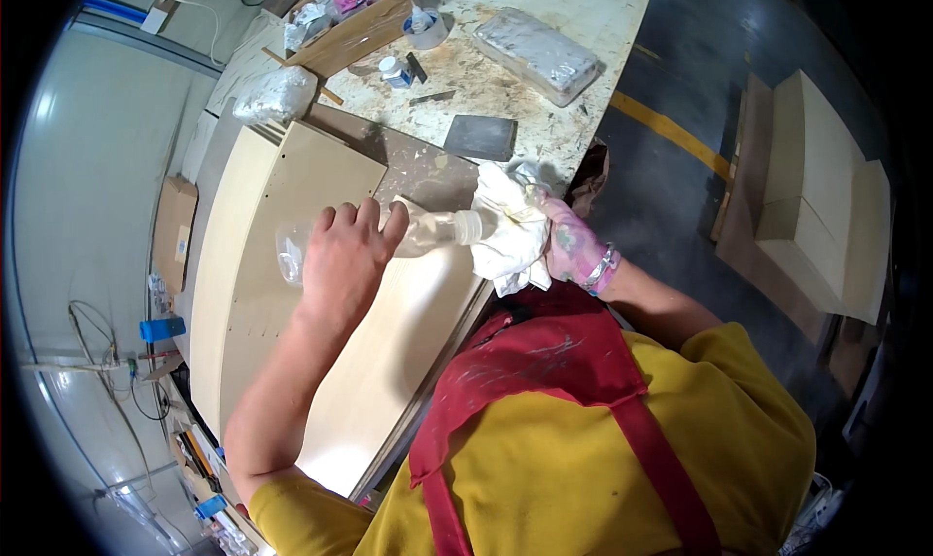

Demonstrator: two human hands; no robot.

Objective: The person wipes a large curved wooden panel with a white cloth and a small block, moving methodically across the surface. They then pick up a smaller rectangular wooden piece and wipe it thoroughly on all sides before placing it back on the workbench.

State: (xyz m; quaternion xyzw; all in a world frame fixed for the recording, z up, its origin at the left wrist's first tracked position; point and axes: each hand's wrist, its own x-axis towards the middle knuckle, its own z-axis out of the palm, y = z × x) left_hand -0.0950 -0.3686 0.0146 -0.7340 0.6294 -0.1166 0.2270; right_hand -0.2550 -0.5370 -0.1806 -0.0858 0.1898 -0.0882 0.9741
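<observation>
I find the left hand (350,250) bare, its fingers curled around a clear plastic bottle (428,231) — grip closed, no gap noted at the knuckles. The bottle lies close to level, its mouth pointing right, at the edge of a crumpled white cloth (510,225); I cannot tell whether the two touch. The right hand (575,247), in a stained pink glove, grips the cloth's right side; part of that grip is hidden by the folds.

Bottle and cloth are held in front of the red apron (544,347), the bottle over pale wooden panels (389,352). Beyond, on the stained worktable (583,7), I record a dark grey flat block (481,137), a wrapped slab (539,52) and a small white bottle (396,70).
</observation>
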